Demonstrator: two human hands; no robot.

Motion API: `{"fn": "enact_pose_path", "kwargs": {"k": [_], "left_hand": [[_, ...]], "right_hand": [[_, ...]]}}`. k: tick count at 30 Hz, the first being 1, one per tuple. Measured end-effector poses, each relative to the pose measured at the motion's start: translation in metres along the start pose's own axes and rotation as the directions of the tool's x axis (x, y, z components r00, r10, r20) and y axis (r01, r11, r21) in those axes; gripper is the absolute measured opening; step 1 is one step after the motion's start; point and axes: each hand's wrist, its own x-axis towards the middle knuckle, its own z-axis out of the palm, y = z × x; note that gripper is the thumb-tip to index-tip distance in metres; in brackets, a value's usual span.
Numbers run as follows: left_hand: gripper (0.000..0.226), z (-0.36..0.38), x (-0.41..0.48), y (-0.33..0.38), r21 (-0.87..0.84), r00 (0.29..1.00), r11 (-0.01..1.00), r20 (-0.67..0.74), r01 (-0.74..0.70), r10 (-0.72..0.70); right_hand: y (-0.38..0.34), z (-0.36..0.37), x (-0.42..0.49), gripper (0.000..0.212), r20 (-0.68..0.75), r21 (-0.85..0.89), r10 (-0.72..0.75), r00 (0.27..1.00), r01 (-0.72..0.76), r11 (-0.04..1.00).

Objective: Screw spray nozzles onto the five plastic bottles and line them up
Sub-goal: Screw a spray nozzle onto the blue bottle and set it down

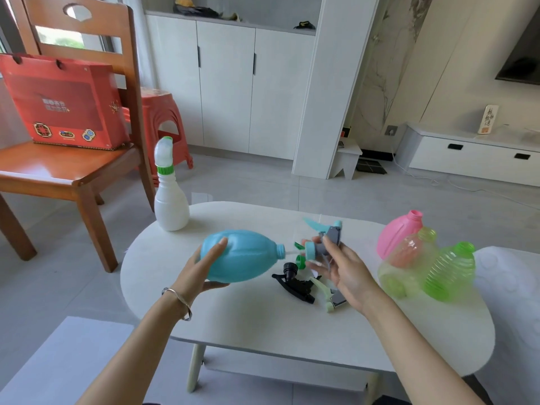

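My left hand (201, 268) grips a round blue bottle (242, 255) held on its side above the white table (263, 325), its open neck pointing right. My right hand (342, 267) holds a grey and teal spray nozzle (324, 239) just right of that neck, its thin tube reaching toward the opening. A white bottle (171, 200) with a white nozzle and green collar stands upright at the table's far left. A pink bottle (399, 233), a clear yellow-green bottle (409, 264) and a green ribbed bottle (450, 270) sit without nozzles at the right.
Loose nozzles lie mid-table: a black one (293, 283), a pale green one (327, 293) and a green cap piece (299, 260). A wooden chair (73, 168) with a red gift bag (64, 103) stands left of the table. A red stool (166, 124) is behind it.
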Motion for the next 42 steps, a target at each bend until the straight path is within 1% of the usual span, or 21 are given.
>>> {"fn": "enact_pose_path", "kwargs": {"k": [2, 3, 9, 13, 15, 17, 20, 22, 23, 24, 26, 27, 29, 31, 32, 33, 35, 37, 38, 40, 42], "left_hand": [[0.066, 0.009, -0.002, 0.0, 0.022, 0.999, 1.0, 0.039, 0.007, -0.007], [0.066, 0.012, -0.002, 0.0, 0.02, 0.999, 1.0, 0.045, 0.011, -0.012], [0.075, 0.02, -0.002, 0.001, 0.004, 0.999, 1.0, 0.034, 0.03, -0.03], [0.075, 0.028, -0.003, -0.005, 0.018, 0.987, 0.988, 0.045, 0.15, -0.151], [0.077, 0.031, -0.005, -0.006, 0.042, 0.97, 0.972, 0.067, 0.233, -0.235], [0.075, 0.031, -0.006, -0.005, 0.065, 0.974, 0.979, 0.109, 0.193, -0.199], [0.084, 0.027, -0.003, -0.004, 0.06, 0.984, 0.998, 0.175, -0.022, 0.011], [0.09, 0.025, -0.002, -0.006, 0.09, 0.947, 0.991, 0.313, -0.101, 0.068], [0.091, 0.025, -0.003, -0.006, 0.098, 0.929, 0.993, 0.369, -0.07, 0.029], [0.091, 0.026, -0.005, -0.004, 0.099, 0.919, 0.995, 0.392, 0.011, -0.049], [0.086, 0.028, -0.007, 0.001, 0.098, 0.916, 0.986, 0.368, 0.134, -0.161], [0.082, 0.028, -0.007, 0.001, 0.1, 0.928, 0.986, 0.336, 0.134, -0.16], [0.076, 0.028, -0.005, 0.0, 0.075, 0.953, 0.996, 0.297, 0.042, -0.062], [0.084, 0.025, -0.003, 0.0, 0.02, 0.95, 0.997, 0.306, -0.072, 0.062], [0.087, 0.023, -0.003, -0.002, 0.0, 0.937, 0.996, 0.34, -0.09, 0.084], [0.085, 0.023, -0.003, -0.002, -0.013, 0.92, 0.997, 0.385, -0.071, 0.071], [0.075, 0.025, -0.008, 0.001, -0.008, 0.889, 0.997, 0.453, 0.074, -0.062], [0.074, 0.028, -0.01, 0.003, 0.057, 0.877, 0.985, 0.449, 0.163, -0.172], [0.073, 0.028, -0.009, 0.001, 0.076, 0.89, 0.986, 0.425, 0.146, -0.164], [0.075, 0.027, -0.006, -0.002, 0.041, 0.918, 0.998, 0.392, 0.055, -0.067], [0.088, 0.025, -0.006, -0.002, 0.007, 0.917, 1.0, 0.398, -0.029, 0.024]], "right_hand": [[0.008, 0.007, -0.002, 0.03, 0.036, -0.174, 0.038, 0.999, -0.031, 0.984], [0.01, 0.01, -0.003, 0.03, 0.038, -0.219, 0.035, 0.999, -0.026, 0.975], [0.007, 0.011, -0.006, 0.02, 0.039, -0.262, -0.092, 0.995, 0.099, 0.96], [0.004, 0.01, -0.009, 0.023, 0.089, -0.347, -0.194, 0.977, 0.213, 0.913], [0.001, 0.008, -0.01, 0.023, 0.116, -0.394, -0.196, 0.974, 0.226, 0.891], [0.0, 0.005, -0.009, 0.024, 0.083, -0.412, -0.184, 0.979, 0.202, 0.888], [0.002, 0.002, -0.006, 0.024, -0.042, -0.353, -0.149, 0.988, 0.125, 0.927], [0.001, 0.003, -0.005, 0.021, -0.077, -0.223, -0.119, 0.99, 0.1, 0.97], [0.0, 0.003, -0.005, 0.022, -0.077, -0.159, -0.115, 0.99, 0.102, 0.982], [-0.001, 0.004, -0.005, 0.023, -0.077, -0.119, -0.116, 0.99, 0.107, 0.987], [-0.003, 0.004, -0.005, 0.024, -0.076, -0.095, -0.116, 0.99, 0.109, 0.989], [-0.002, 0.004, -0.005, 0.022, -0.079, -0.097, -0.11, 0.991, 0.102, 0.99], [0.0, 0.003, -0.005, 0.014, -0.101, -0.088, -0.095, 0.99, 0.086, 0.992], [0.001, 0.002, -0.004, 0.012, -0.134, -0.057, -0.076, 0.988, 0.069, 0.996], [0.001, 0.001, -0.004, 0.013, -0.139, -0.039, -0.064, 0.988, 0.059, 0.997], [0.001, 0.001, -0.003, 0.016, -0.134, -0.025, -0.052, 0.99, 0.049, 0.998], [0.002, 0.001, -0.003, 0.023, -0.122, -0.028, -0.036, 0.992, 0.033, 0.999], [0.003, 0.002, -0.003, 0.023, -0.124, -0.068, -0.041, 0.991, 0.033, 0.997], [0.003, 0.003, -0.003, 0.021, -0.125, -0.08, -0.051, 0.991, 0.041, 0.996], [0.001, 0.002, -0.003, 0.016, -0.137, -0.054, -0.066, 0.988, 0.06, 0.997], [-0.003, 0.0, -0.002, 0.015, -0.162, -0.001, -0.062, 0.985, 0.062, 0.998]]}}
